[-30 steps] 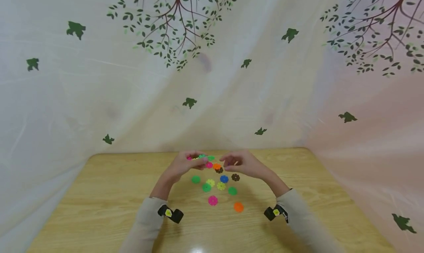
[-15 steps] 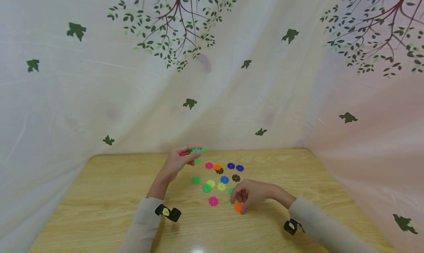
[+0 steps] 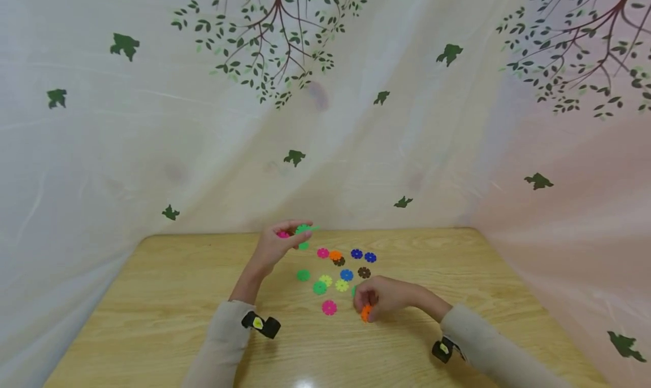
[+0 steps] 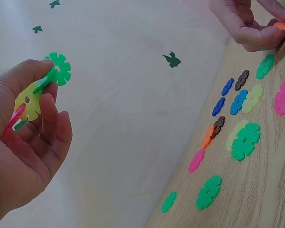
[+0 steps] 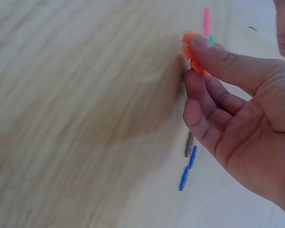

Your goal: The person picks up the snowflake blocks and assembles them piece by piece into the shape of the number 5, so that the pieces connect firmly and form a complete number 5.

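My left hand (image 3: 269,249) is raised near the far edge of the table. It pinches several joined notched plastic discs, among them a green disc (image 4: 62,70), a yellow disc (image 4: 32,105) and a pink disc (image 4: 15,118) partly hidden by the palm. Nearer the front, my right hand (image 3: 390,296) pinches an orange notched disc (image 5: 194,42) between thumb and index finger, tilted up on edge close over the wood. Just behind these fingers a green disc (image 4: 265,66) lies partly covered in the head view.
Several loose flower-shaped discs lie between the hands on the wooden table (image 3: 168,320): a pink disc (image 3: 329,308), a light blue disc (image 3: 346,275), a brown disc (image 3: 364,272) and dark blue discs (image 3: 356,253) farther back. A printed curtain (image 3: 234,151) hangs behind the table.
My right hand has left the space beside the left hand, come forward to the right and lifted the orange disc onto its edge. My left hand has shifted slightly left with the joined discs.
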Tool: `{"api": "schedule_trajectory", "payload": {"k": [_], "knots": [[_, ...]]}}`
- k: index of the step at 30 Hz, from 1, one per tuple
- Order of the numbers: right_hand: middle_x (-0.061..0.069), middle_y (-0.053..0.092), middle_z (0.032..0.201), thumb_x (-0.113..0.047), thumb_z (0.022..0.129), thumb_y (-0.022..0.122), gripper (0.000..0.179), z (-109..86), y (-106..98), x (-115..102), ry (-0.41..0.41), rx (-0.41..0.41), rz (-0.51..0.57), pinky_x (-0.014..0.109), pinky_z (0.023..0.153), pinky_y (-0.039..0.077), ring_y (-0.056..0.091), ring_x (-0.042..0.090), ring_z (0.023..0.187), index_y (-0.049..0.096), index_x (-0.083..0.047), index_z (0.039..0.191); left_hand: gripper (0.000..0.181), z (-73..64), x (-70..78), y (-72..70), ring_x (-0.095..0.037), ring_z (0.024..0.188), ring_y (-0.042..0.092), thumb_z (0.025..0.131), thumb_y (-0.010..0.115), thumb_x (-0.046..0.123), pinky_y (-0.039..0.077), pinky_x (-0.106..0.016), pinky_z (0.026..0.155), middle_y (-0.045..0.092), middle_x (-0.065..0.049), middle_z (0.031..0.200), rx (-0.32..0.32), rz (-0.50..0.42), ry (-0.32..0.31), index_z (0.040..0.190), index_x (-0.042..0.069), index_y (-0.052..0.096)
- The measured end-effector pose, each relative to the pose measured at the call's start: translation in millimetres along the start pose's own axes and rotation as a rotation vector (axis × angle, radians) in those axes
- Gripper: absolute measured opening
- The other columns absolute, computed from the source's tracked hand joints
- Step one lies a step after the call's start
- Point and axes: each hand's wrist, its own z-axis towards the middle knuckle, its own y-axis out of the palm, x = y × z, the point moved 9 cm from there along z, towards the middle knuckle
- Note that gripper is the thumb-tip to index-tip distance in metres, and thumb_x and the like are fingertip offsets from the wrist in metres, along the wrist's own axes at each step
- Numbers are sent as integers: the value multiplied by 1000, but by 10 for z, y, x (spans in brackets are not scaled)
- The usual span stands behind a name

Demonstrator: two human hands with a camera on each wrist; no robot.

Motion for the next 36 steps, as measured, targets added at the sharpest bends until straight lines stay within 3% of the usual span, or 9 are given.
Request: {"api": "schedule_trajectory", "payload": {"k": [4, 8, 11, 16, 20, 24, 30, 36], "knots": [[3, 71, 92, -3, 88, 76, 11, 19, -208, -38, -27, 112, -18, 23, 75, 55, 61, 5, 79, 71, -9, 96, 34, 9, 5, 27, -18, 76, 60, 94, 75, 25, 54, -25, 71, 63, -2, 85, -20, 6, 11, 124, 8, 73], [7, 73, 96, -7, 93, 73, 10, 39, -555, -114, -19, 311, 3, 32, 75, 60, 65, 7, 81, 73, -3, 103, 32, -2, 1, 43, -18, 78, 61, 95, 74, 26, 58, -31, 77, 66, -10, 91, -38, 11, 2, 124, 12, 74], [12, 75, 100, -10, 95, 71, 18, 42, -773, -206, -7, 449, 66, 38, 76, 62, 69, 18, 84, 73, -1, 111, 31, -5, -3, 57, -15, 81, 62, 96, 72, 27, 60, -34, 80, 67, -11, 96, -53, 16, -1, 125, 14, 73], [14, 75, 101, -14, 96, 72, 21, 79, -982, -400, -31, 600, 169, 31, 76, 61, 71, 25, 86, 74, -4, 114, 36, 10, -25, 73, -17, 85, 63, 99, 69, 28, 60, -37, 83, 66, -5, 96, -69, 31, -7, 129, 9, 70], [18, 74, 101, -11, 96, 71, 20, 123, -1057, -531, -69, 679, 304, 34, 77, 62, 71, 19, 84, 71, 0, 113, 37, 11, -32, 66, -17, 85, 64, 99, 69, 30, 59, -34, 82, 65, -4, 95, -60, 28, -26, 129, 8, 70], [16, 74, 100, -8, 95, 71, 19, 150, -1086, -580, -96, 740, 398, 37, 78, 62, 72, 20, 84, 68, 3, 111, 34, 13, -36, 82, -17, 86, 63, 99, 69, 27, 59, -33, 81, 65, -14, 101, -61, 14, -27, 127, 9, 71], [9, 75, 95, -8, 97, 69, 20, 199, -1060, -550, -110, 759, 460, 36, 77, 63, 74, 23, 85, 63, 5, 111, 35, 14, -58, 120, -23, 94, 61, 98, 70, 26, 60, -38, 83, 65, -28, 112, -83, 11, -18, 127, 5, 70], [14, 75, 96, -8, 98, 68, 21, 251, -1013, -503, -102, 753, 472, 32, 75, 62, 74, 22, 84, 61, 6, 111, 33, 9, -62, 144, -26, 98, 61, 96, 72, 29, 58, -38, 83, 70, -21, 114, -90, 19, -21, 125, 11, 72]]}}
